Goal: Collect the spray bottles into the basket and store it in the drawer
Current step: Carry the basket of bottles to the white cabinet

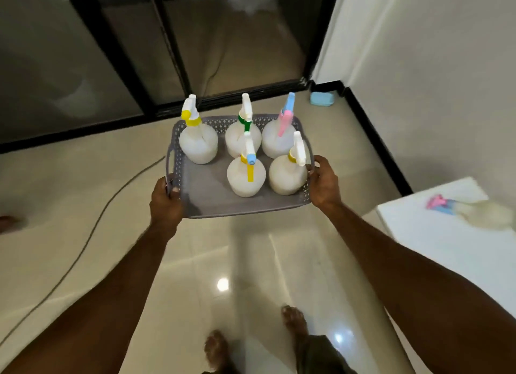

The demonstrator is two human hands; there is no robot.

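Observation:
I hold a grey perforated basket (pixel 201 195) out in front of me above the floor. My left hand (pixel 164 200) grips its left handle and my right hand (pixel 324 181) grips its right handle. Several white spray bottles stand upright inside: one with a yellow collar (pixel 198 144) at the back left, one with a green collar (pixel 241 139) in the middle, one with a pink and blue trigger (pixel 276 142) at the back right, and two (pixel 245 178) (pixel 287 178) in front. Another spray bottle (pixel 480 211) with a pink and blue head lies blurred on the white table (pixel 435 239) at the right.
Dark glass sliding doors (pixel 167 52) close off the space ahead. A cable (pixel 92 228) runs across the glossy tiled floor on the left. A light blue object (pixel 322 98) sits in the corner by the wall. My bare feet (pixel 293 320) show at the bottom.

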